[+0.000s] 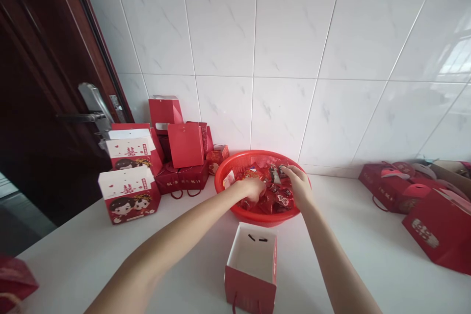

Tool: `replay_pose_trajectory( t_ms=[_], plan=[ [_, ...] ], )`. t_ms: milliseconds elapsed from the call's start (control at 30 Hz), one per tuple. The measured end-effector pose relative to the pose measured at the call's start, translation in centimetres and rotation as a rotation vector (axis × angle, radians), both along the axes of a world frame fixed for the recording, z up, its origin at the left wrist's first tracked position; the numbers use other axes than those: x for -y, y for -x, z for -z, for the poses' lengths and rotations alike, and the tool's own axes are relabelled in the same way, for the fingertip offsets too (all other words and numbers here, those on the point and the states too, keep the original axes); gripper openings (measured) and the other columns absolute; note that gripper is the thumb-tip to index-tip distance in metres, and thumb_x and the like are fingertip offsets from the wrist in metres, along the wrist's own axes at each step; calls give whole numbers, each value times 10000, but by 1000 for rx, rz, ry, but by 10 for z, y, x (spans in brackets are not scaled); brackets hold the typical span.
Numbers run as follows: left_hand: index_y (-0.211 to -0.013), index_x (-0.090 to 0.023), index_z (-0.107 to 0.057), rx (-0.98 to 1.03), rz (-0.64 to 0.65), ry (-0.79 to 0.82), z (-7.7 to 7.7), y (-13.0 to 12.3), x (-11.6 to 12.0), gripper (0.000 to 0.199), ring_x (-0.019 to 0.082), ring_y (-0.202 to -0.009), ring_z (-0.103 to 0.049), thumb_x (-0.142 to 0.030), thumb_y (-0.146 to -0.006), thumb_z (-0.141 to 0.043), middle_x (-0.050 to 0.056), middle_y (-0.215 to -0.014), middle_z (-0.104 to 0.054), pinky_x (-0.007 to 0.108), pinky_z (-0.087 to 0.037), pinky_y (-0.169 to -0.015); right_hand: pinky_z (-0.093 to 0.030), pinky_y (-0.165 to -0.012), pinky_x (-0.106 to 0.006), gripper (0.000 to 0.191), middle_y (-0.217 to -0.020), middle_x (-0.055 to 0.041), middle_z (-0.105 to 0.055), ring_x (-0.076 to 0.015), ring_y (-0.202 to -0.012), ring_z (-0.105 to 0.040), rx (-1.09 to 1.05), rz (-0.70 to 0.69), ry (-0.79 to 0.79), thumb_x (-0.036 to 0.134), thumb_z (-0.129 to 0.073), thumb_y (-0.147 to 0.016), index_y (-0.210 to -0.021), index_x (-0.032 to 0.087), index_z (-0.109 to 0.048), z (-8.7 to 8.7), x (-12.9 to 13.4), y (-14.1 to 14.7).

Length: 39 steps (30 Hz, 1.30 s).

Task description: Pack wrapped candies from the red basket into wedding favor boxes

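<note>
While the open box (pixel 250 283) stands nearest us, its thin walls could buckle if we lean onto it. Just beyond sits the basket (pixel 265 219), heaped with packets (pixel 283 199); our left hand (pixel 255 189) dips among them, its grip hidden. Our right hand (pixel 300 185) bends at a dark packet (pixel 280 172), and we cannot tell whether it grips; a hasty pull could spill some over the rim. Farther left, stacked boxes (pixel 185 146) could topple if we knock them.

left fingers (pixel 259 188) partly hidden
</note>
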<state>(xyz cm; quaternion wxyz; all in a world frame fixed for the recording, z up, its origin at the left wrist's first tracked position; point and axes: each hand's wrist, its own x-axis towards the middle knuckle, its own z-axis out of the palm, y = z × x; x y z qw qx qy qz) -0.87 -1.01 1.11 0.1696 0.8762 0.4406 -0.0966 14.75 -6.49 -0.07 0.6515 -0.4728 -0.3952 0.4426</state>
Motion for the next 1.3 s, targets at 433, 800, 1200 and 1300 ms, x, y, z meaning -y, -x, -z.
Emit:
replay_pose_trajectory(
  t_ms=[433, 800, 1200, 1300],
  plan=[
    [-738, -157, -708, 132, -19, -21, 0, 1, -5, 30, 287, -850, -684, -170, -751, -684, 91, -801, -726, 389, -542, -816, -500, -632, -298, 314, -714, -1, -696, -190, -683, -628, -11, 43, -42, 503, -814, -612, -658, 235, -656, 2, -4, 1],
    [-1248, -155, -698, 1367, -79, 619, -21, 45, 53, 479, 183, -836, -702, -391, -837, -766, 78, -1030, -718, 386, -570, -910, -569, -562, -332, 225, -706, -3, -675, -206, -660, -634, -3, -43, -13, 442, -773, -653, -698, 249, -668, -17, 10, 11],
    [-1142, -206, -561, 1458, -110, 397, -34, 46, 76, 362, 168, -859, -677, -420, -894, -716, -11, -859, -614, 343, -615, -804, -520, -398, -320, 538, -665, 12, -675, -212, -520, -628, 287, -171, -78, 516, -757, -740, -1233, 304, -714, -57, 51, 12],
    [-1113, -219, -548, 1434, -121, 311, -44, 51, 86, 357, 155, -818, -690, -414, -875, -728, -17, -909, -600, 354, -619, -821, -498, -383, -314, 420, -690, -17, -679, -193, -491, -597, 309, -192, -73, 543, -767, -727, -1047, 274, -799, -62, 60, 13]
  ],
)
